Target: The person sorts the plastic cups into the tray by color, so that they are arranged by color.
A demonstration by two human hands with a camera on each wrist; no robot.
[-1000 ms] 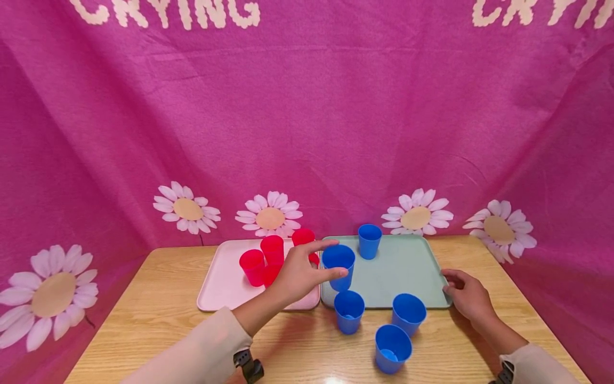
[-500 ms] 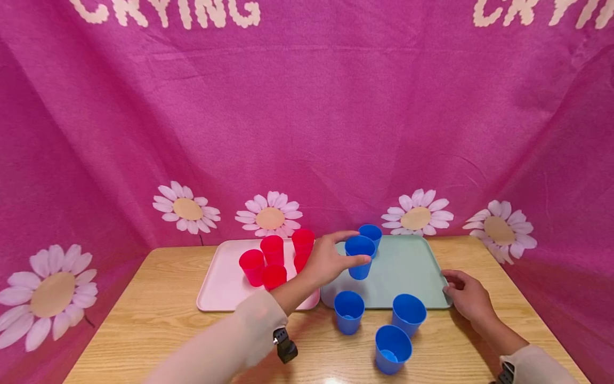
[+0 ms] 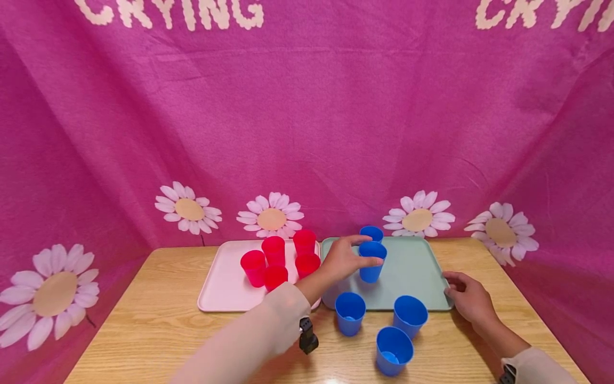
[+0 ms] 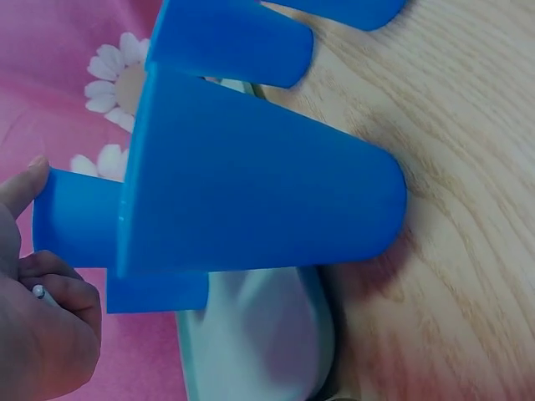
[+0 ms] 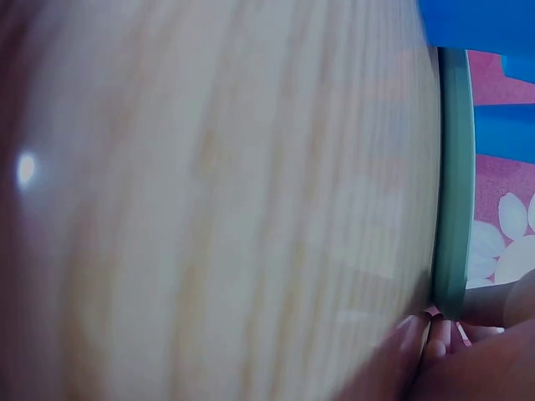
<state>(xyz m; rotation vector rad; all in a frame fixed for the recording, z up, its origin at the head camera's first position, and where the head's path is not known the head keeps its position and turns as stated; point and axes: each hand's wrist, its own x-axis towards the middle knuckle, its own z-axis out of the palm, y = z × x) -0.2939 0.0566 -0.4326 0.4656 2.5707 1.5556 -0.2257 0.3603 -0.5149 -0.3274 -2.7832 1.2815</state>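
Observation:
My left hand (image 3: 346,260) pinches a blue cup (image 3: 372,271) between thumb and fingers. The cup is upright over the sage-green tray (image 3: 412,277); I cannot tell if its base touches. Just behind it is another blue cup (image 3: 372,233), partly hidden. In the left wrist view the left hand (image 4: 46,326) holds the blue cup (image 4: 75,221), beyond a large nearer cup (image 4: 259,184). My right hand (image 3: 472,304) grips the green tray's front right corner. The right wrist view shows fingers (image 5: 443,342) on both sides of the tray's edge (image 5: 454,167).
Three blue cups stand on the wooden table (image 3: 158,325) before the green tray: one left (image 3: 350,314), one right (image 3: 410,316), one nearest (image 3: 394,352). Several red cups (image 3: 252,268) stand on the pink tray (image 3: 220,288). A magenta daisy cloth (image 3: 307,133) hangs behind.
My left hand has carried the blue cup rightward over the green tray, to just in front of the far blue cup. The right hand has stayed at the tray's corner.

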